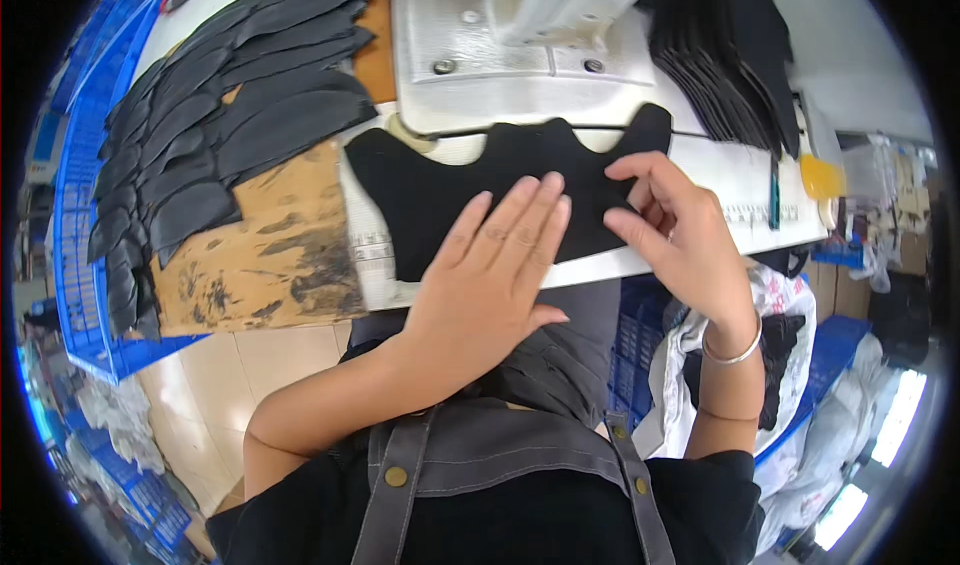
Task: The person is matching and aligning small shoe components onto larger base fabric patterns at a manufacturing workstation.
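Note:
A black cut fabric piece (440, 190) with a scalloped far edge lies flat on the white table in front of a sewing machine (440, 25). My left hand (495, 250) rests palm down across its middle, fingers stretched out. Over the right part of the fabric, my right hand (670, 220) is held with curled fingers, thumb and forefinger apart by a gap. Nothing shows between those two fingertips; the remaining fingers are partly hidden behind the hand.
Rows of dark leather-like pieces (290, 115) overlap on a stained brown board (290, 255) at left, beside a blue crate (85, 195). A stack of black pieces (715, 65) lies at back right, near a teal pen-like tool (774, 195) and a yellow object (822, 177). Below hangs a white bag (795, 305).

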The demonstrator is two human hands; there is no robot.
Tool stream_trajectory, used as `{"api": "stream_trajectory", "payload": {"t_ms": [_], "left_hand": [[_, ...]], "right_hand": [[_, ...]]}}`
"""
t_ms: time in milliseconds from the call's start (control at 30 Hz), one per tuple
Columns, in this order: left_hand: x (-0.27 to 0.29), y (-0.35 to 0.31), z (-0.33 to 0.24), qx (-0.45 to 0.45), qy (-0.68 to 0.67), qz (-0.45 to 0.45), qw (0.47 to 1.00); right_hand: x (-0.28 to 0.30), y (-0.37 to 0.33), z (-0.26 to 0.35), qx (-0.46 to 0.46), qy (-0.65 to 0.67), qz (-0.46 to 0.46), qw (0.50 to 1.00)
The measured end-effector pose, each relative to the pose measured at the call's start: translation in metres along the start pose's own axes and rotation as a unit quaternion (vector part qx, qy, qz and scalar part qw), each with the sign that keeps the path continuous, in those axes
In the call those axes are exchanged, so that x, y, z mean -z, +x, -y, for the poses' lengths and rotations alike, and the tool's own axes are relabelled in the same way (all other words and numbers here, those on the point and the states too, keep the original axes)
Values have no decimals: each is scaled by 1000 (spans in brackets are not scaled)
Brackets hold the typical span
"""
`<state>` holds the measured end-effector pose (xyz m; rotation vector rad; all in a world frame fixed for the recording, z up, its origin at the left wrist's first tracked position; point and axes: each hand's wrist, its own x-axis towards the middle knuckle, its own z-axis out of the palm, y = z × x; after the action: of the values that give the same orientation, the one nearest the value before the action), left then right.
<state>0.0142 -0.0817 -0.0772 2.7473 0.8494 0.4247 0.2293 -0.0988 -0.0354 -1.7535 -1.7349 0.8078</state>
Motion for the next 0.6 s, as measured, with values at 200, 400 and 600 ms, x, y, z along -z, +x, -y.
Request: {"api": "stream_trajectory", "payload": {"t_ms": [200,400,600], "left_hand": [[-3,2,1,-11,6,1,1000],[1,4,0,-19,15,20,1000],[2,3,1,-17,-2,22,1000]], "right_hand": [[-7,-5,-17,38,1,-52,998],[-9,-8,-22,102,-43,-69,991],[-14,-7,-32,193,-96,-96,972]]}}
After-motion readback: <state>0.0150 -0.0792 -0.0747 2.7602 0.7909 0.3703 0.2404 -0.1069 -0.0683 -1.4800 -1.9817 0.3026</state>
